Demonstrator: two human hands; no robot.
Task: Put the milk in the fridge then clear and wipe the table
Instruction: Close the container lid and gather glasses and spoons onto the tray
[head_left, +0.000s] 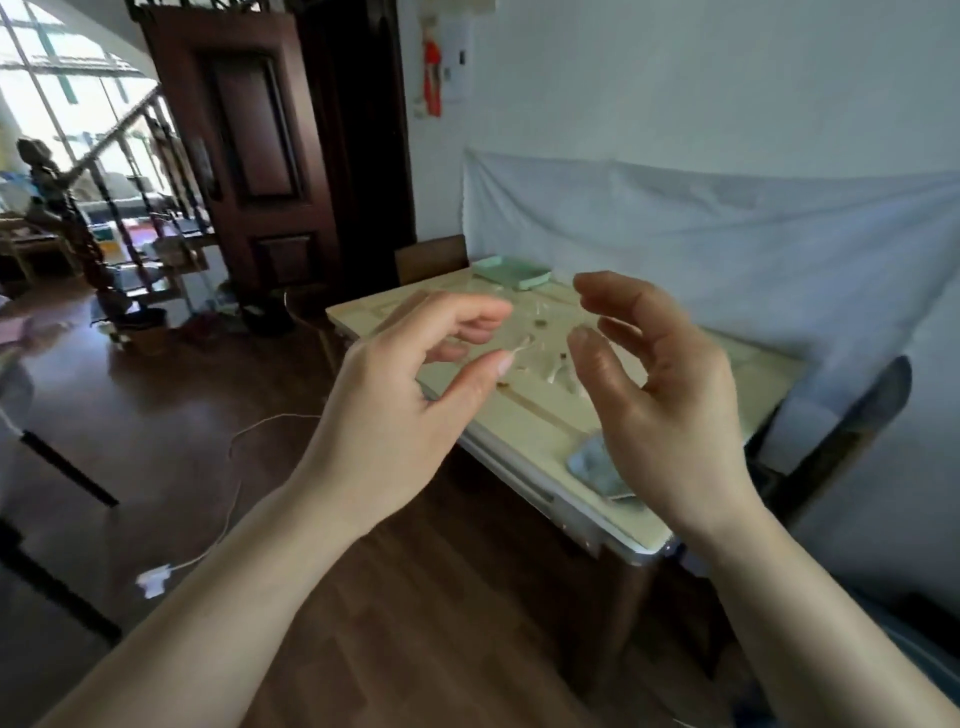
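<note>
A pale yellow table (524, 415) stands ahead of me, against a wall draped in white cloth. Small brown crumbs and scraps (540, 323) lie scattered over its middle. At its far end sits a light green tray (511, 270). A bluish cloth (592, 462) lies near the front right edge, partly hidden by my right hand. My left hand (405, 395) and my right hand (660, 395) are raised in front of the table, fingers curled and apart, holding nothing. No milk or fridge is in view.
A dark chair (841, 431) stands at the table's right and another chair back (431, 257) at its far end. A white cable with a plug (153, 579) trails over the dark wooden floor. A dark wooden door (249, 145) and a stair railing (119, 171) are at the left.
</note>
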